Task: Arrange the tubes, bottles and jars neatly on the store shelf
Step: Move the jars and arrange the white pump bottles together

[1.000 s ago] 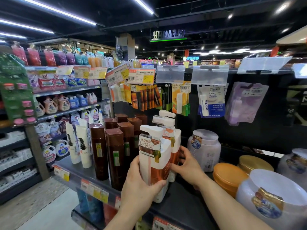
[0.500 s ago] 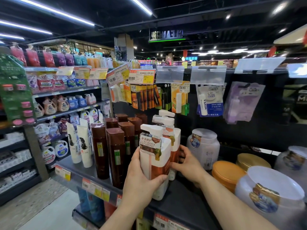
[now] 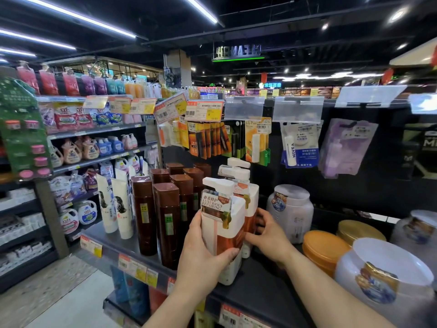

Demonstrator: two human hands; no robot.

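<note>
Grip (image 3: 203, 252) on pump bottle (image 3: 222, 230) (jars (image 3: 290, 209) beside)

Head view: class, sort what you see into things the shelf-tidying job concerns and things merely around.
Job:
front pump bottle, gripped by left hand
second pump bottle, held by right hand
brown bottles
white tubes
white jar

Around:
hanging lip balm cards
price tags

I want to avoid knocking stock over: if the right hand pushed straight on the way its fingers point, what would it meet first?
The right hand points left, fingers already on the second pump bottle; past that row stand the brown bottles, though depth is unclear.
</note>
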